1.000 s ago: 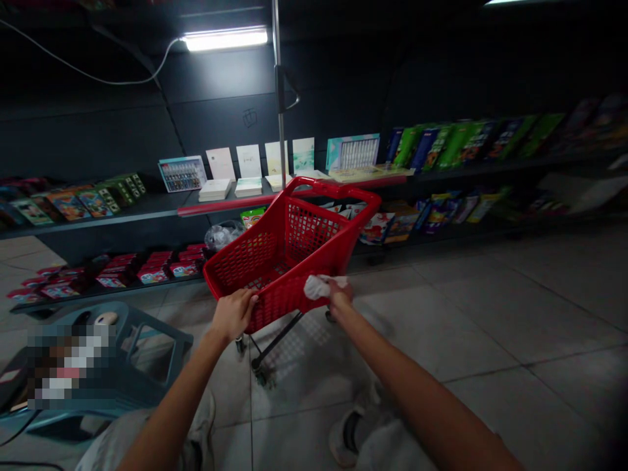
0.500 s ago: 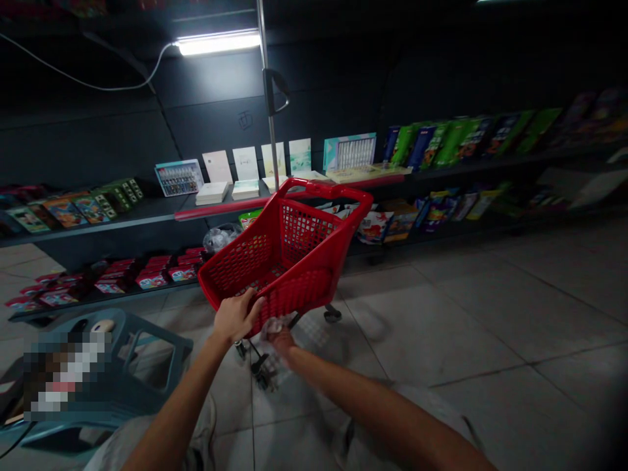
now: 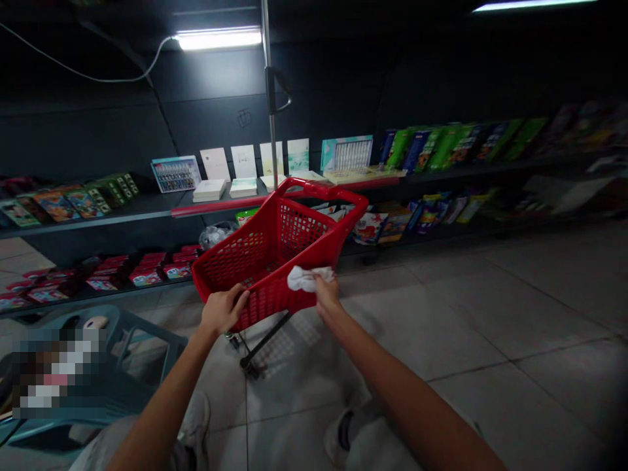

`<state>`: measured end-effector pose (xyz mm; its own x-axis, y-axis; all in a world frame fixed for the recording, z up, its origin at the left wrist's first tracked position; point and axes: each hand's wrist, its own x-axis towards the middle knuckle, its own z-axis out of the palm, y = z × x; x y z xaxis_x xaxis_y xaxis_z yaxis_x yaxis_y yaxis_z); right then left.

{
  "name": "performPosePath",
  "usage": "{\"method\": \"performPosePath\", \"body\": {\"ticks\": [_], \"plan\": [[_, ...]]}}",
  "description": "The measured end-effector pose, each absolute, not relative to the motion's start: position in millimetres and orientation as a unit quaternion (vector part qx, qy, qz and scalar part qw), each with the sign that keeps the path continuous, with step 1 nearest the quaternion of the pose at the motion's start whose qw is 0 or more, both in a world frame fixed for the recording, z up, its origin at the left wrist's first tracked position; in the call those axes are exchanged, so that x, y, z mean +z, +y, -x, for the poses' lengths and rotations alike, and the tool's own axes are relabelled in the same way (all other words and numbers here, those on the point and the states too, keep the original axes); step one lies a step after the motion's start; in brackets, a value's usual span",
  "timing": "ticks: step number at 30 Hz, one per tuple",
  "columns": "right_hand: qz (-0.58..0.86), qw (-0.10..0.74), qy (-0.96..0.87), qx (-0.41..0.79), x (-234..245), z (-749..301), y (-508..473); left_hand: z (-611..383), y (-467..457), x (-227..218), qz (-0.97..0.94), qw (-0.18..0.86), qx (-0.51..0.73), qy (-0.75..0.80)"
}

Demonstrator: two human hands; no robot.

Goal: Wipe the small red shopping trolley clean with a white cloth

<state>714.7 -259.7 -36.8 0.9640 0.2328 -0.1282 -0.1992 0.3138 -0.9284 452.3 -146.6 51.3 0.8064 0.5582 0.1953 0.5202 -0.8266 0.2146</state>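
A red plastic shopping cart [image 3: 267, 294] with perforated sides stands before me, and the part of its basket that shows is bare. My left hand [image 3: 222, 313] grips the basket's near rim toward its left end, fingers hooked over the edge. In my right hand [image 3: 327, 296] is a bunched white cloth [image 3: 303, 279], held at the outside of the near side panel, toward the handle end. Whether the cloth touches the panel at every point I cannot tell.
A blue-grey plastic stool [image 3: 161, 340] with things on it, partly pixelated, is at my left. Behind the cart, shelves carry books [image 3: 209, 190], green and blue packets [image 3: 446, 149] and red boxes [image 3: 147, 271]. A metal pole [image 3: 271, 131] rises behind the cart.
My right hand has moved up and right with the white cloth, from low under the basket to its side panel. My left hand stays on the rim.
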Motion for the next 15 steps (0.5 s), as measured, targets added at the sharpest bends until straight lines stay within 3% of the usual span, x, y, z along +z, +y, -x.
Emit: {"method": "performPosePath", "body": {"ticks": [3, 6, 11, 15], "plan": [[0.605, 0.793, -0.06, -0.032, -13.8, -780.4, -289.5, -445.0, -138.9, 51.6, -0.942, 0.09, 0.134, 0.295], [0.65, 0.744, -0.11, -0.111, 3.3, -809.0, -306.1, -438.2, -133.7, 52.1, -0.935, 0.091, 0.142, 0.311], [0.709, 0.666, -0.196, -0.121, 6.0, -792.2, -292.6, -431.4, -128.0, 50.9, -0.925, 0.095, 0.161, 0.33], [0.79, 0.568, -0.215, -0.089, -24.9, -772.5, -280.8, -430.8, -126.9, 50.5, -0.922, 0.101, 0.162, 0.335]]}}
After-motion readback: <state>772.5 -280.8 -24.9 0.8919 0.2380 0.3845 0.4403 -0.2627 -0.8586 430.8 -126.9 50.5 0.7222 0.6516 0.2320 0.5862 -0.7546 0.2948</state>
